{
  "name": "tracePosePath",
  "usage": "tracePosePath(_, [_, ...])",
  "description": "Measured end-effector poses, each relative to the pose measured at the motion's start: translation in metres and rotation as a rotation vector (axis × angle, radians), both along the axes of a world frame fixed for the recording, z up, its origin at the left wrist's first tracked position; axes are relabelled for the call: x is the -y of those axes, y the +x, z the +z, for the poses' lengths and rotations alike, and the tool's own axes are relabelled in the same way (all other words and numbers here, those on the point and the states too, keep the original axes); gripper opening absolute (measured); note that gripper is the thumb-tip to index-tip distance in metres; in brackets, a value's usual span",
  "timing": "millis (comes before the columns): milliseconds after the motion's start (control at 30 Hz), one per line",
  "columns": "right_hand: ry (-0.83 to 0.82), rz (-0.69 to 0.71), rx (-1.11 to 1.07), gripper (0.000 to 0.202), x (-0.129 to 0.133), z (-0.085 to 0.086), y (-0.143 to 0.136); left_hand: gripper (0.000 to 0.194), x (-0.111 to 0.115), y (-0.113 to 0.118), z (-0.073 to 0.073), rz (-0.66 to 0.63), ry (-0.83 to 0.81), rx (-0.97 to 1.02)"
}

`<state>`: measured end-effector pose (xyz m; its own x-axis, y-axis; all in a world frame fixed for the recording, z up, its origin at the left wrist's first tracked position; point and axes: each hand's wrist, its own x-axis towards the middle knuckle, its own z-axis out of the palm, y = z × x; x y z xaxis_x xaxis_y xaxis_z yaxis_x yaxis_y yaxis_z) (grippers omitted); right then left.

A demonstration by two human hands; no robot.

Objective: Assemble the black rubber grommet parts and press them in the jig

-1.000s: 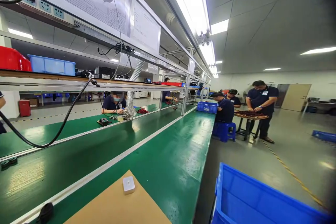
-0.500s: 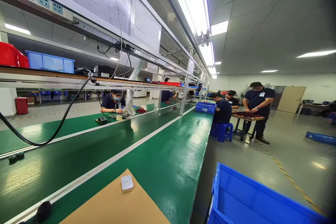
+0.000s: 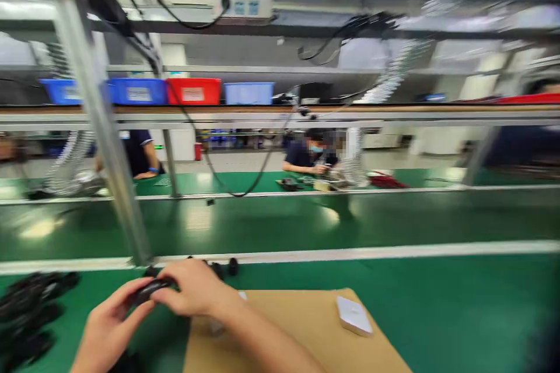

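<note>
Change: half a second ago the view ran down the length of the line toward the workers at the far end and no hands showed; now it faces square across the green bench (image 3: 437, 303), and both hands are in view low on the left. The picture is smeared, so the head is turning.
Meaning: attention has dropped from the room to the work in hand, I judge.
Left hand (image 3: 107, 329): fingers curled round the near end of a small black part (image 3: 149, 290), pinching it.
Right hand (image 3: 195, 288): closed over the other end of the same black part, thumb and fingers pressed on it.
Black part: held between the two hands, just above the bench, left of the brown mat (image 3: 306, 338); its shape is too blurred to tell.
Brown mat: lies flat on the bench, with a small white block (image 3: 353, 315) on its right side, well clear of the hands.
Loose black parts (image 3: 30, 303): a heap on the bench at the far left; a few more (image 3: 227, 267) lie by the white rail behind the hands.
Bins: on the shelf (image 3: 280, 111) above the line stand blue bins (image 3: 137, 90), a red bin (image 3: 193, 91) and a paler blue bin (image 3: 248, 92); what is in them cannot be seen from here.
Others: one person (image 3: 310, 154) sits working across the belt, another (image 3: 140, 154) stands farther left.
</note>
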<state>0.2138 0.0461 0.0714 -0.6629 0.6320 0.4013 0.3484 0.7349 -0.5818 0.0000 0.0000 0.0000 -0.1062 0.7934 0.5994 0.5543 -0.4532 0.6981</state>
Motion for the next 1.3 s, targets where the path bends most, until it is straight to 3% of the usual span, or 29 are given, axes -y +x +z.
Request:
tracePosePath(100, [-0.175,0.092,-0.218,0.016,-0.005,-0.018,-0.005,0.029,0.012,-0.011,0.002,0.022,0.021,-0.019])
tracePosePath(267, [-0.257,0.155,-0.328,0.029,-0.006,-0.034,-0.017,0.028,0.018,0.0,0.004,0.055,0.01,0.093])
tracePosePath(333, [-0.22,0.156,-0.342,0.034,-0.008,-0.039,-0.018,0.03,0.02,0.002,0.004,0.039,-0.045,0.166])
tracePosePath(467, [0.036,0.247,-0.36,0.032,-0.018,-0.047,-0.013,0.034,0.022,0.001,0.005,-0.017,-0.109,0.252])
tracePosePath(600, [0.192,0.342,-0.345,0.032,-0.021,-0.044,-0.007,0.035,0.021,0.003,0.005,-0.104,-0.149,0.309])
tracePosePath(800, [-0.025,0.147,-0.19,0.023,-0.007,-0.034,-0.006,0.033,0.024,0.008,0.006,-0.068,-0.111,0.315])
tracePosePath(867, [-0.079,0.14,-0.173,0.027,-0.004,-0.032,-0.007,0.032,0.024,0.007,0.007,-0.059,-0.103,0.309])
tracePosePath(933, [-0.102,0.155,-0.143,0.03,-0.002,-0.031,-0.007,0.032,0.023,0.006,0.006,-0.061,-0.103,0.306])
tracePosePath(1033, [-0.058,0.064,-0.043,0.015,-0.002,-0.028,-0.007,0.033,0.024,0.008,0.004,-0.106,-0.131,0.304])
tracePosePath(1133, [0.001,-0.036,0.016,0.042,-0.004,-0.024,-0.004,0.036,0.024,0.012,0.003,-0.169,-0.181,0.338])
tracePosePath(1267, [-0.034,0.104,-0.05,0.021,-0.004,-0.016,0.007,0.035,0.019,0.009,0.005,-0.204,-0.239,0.448])
tracePosePath(1300, [-0.036,0.148,-0.065,0.024,-0.004,-0.015,0.009,0.036,0.018,0.008,0.006,-0.209,-0.25,0.469])
